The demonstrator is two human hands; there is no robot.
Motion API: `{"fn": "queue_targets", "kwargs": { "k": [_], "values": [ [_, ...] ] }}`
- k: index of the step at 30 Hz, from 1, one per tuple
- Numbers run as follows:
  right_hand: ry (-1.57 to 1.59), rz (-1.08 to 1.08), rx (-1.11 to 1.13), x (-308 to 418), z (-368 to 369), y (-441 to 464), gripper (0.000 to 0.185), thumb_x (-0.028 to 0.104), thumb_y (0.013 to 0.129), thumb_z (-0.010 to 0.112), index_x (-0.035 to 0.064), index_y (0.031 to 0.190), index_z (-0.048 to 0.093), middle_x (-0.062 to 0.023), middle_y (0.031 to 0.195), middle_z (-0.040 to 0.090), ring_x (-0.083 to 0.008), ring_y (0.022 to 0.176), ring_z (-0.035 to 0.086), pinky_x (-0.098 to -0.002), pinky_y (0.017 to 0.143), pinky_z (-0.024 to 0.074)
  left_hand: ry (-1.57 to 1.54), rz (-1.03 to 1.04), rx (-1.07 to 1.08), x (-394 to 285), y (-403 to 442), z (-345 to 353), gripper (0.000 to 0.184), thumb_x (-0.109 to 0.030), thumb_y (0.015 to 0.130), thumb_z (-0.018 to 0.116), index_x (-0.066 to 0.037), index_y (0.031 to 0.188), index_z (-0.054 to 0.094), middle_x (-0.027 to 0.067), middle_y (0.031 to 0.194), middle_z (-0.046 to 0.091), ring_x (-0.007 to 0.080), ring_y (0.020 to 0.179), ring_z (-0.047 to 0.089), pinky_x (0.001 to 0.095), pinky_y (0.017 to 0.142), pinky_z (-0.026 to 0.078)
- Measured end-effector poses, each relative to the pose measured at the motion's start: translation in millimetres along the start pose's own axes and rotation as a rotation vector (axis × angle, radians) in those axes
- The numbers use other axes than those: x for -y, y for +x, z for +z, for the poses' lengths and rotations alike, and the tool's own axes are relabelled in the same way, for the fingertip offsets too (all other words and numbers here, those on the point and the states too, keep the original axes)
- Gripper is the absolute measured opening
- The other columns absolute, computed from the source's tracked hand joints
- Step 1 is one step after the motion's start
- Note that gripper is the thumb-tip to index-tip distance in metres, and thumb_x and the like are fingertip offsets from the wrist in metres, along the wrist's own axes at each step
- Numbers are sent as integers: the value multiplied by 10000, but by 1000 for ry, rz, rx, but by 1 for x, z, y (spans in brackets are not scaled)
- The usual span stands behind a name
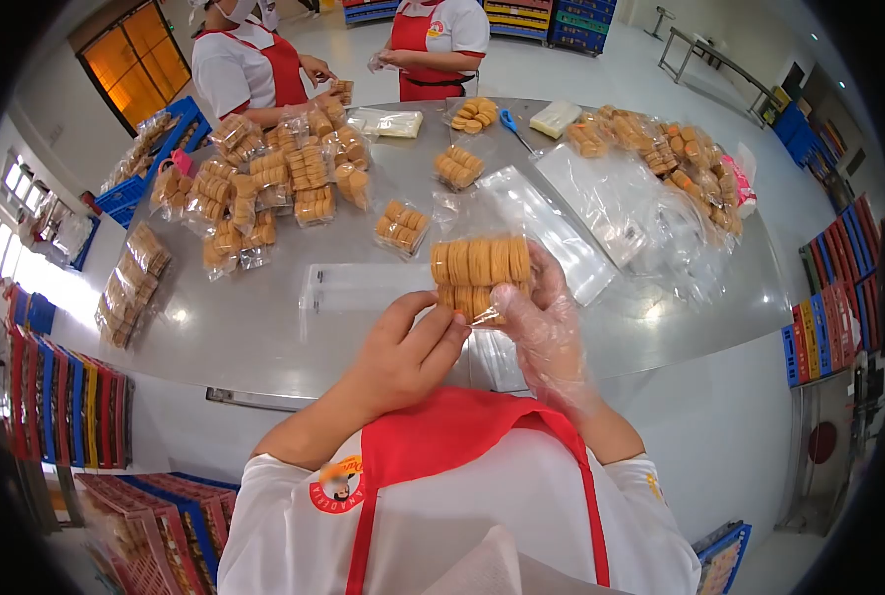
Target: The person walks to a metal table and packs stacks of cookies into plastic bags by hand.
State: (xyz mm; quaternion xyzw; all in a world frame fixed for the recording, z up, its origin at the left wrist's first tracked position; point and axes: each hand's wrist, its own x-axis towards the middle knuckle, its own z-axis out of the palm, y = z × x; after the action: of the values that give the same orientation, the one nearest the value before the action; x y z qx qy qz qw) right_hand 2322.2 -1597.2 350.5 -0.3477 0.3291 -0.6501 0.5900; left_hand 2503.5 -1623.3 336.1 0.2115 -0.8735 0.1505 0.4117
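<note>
Biscuit pack [479, 264] near clear plastic bags [547, 230]

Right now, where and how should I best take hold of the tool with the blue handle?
Probably by its blue handle, from above: that wider end lies farthest, the slim shaft points back toward you, and bagged biscuits lie at left.

Smooth, glossy metal bench [224, 337]; clear, shiny plastic bags [571, 198] at one o'clock; red cloth apron [452, 426], matt.
</note>
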Motion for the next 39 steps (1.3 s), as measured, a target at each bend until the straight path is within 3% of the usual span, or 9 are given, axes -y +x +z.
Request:
{"fn": "queue_targets", "kwargs": {
  "k": [11, 14, 20, 23, 29, 32, 35, 36, 39],
  "values": [
    [-34, 29, 29, -6, 1, -2, 683, 38, 914, 632, -7, 1478, 249, -140, 1369, 444, -210, 1225, 501, -359, 995, 493, -77, 53, -13, 4, -9, 3, 243, 27, 674, 707, 31, 901, 620, 129, 919, 588, 327, 870, 586, 394, 703, 523],
    [-46, 8, 17, -5, 2, -4, 681, 8, 908, 622, 8, 1479, 251, -141, 1362, 448, -213, 1222, 501, -359, 976, 509, -312, -95, 10, 7, -6, -7, 324, -11, 687, 744, 11, 979, 607, 136, 954, 565, 327, 880, 558, 407, 755, 490],
    [-113, -100, 205, -9, -1, -12, 681, -30, 893, 610, 26, 1474, 260, -153, 1369, 437, -236, 1273, 476, -377, 999, 494, -127, -336, -165, -6, 16, -16, 448, -124, 728, 827, -30, 1089, 580, 131, 1069, 485, 296, 925, 499, 387, 771, 455],
    [-69, -92, 270, -6, 2, -16, 687, -24, 890, 622, 27, 1473, 263, -156, 1374, 434, -244, 1288, 467, -389, 1039, 458, -246, -375, -279, -3, 19, -13, 489, -152, 745, 837, -38, 1132, 561, 126, 1081, 451, 278, 933, 491, 375, 766, 452],
    [-95, -123, 271, -3, -1, -16, 701, -20, 883, 632, 33, 1476, 261, -151, 1383, 434, -238, 1285, 471, -385, 1069, 424, -360, -375, -222, 1, 12, -17, 431, -90, 774, 793, -33, 1137, 569, 137, 1091, 471, 255, 955, 512, 349, 815, 456],
    [-56, -88, 209, -1, 0, -18, 697, -16, 880, 631, 32, 1473, 267, -143, 1375, 441, -230, 1281, 471, -382, 1063, 431, -404, -449, -190, 4, 4, -18, 376, -43, 837, 709, -27, 1176, 549, 141, 1226, 425, 254, 1105, 493, 379, 940, 457],
    [-23, -32, 132, 3, 2, -19, 691, -4, 883, 629, 32, 1474, 271, -135, 1368, 451, -224, 1277, 471, -380, 1057, 436, -996, -782, -468, -4, 17, -15, 347, -24, 831, 692, -46, 1161, 589, 131, 1302, 413, 218, 1110, 496, 353, 909, 466],
    [-21, -14, 109, 4, 1, -19, 690, 1, 885, 628, 32, 1475, 272, -132, 1366, 455, -223, 1275, 470, -379, 1055, 437, -1158, -776, -366, 0, 11, -18, 466, -7, 832, 680, -61, 1276, 551, 132, 1413, 328, 238, 1244, 449, 385, 992, 452],
    [51, 90, 88, 12, 3, -18, 685, 17, 891, 625, 36, 1476, 270, -126, 1359, 463, -225, 1278, 463, -372, 1057, 436, -1257, -578, 64, 6, 7, -24, 639, 25, 816, 673, -83, 1408, 457, 148, 1441, 298, 287, 1349, 385, 418, 1061, 416]
  ]
}}
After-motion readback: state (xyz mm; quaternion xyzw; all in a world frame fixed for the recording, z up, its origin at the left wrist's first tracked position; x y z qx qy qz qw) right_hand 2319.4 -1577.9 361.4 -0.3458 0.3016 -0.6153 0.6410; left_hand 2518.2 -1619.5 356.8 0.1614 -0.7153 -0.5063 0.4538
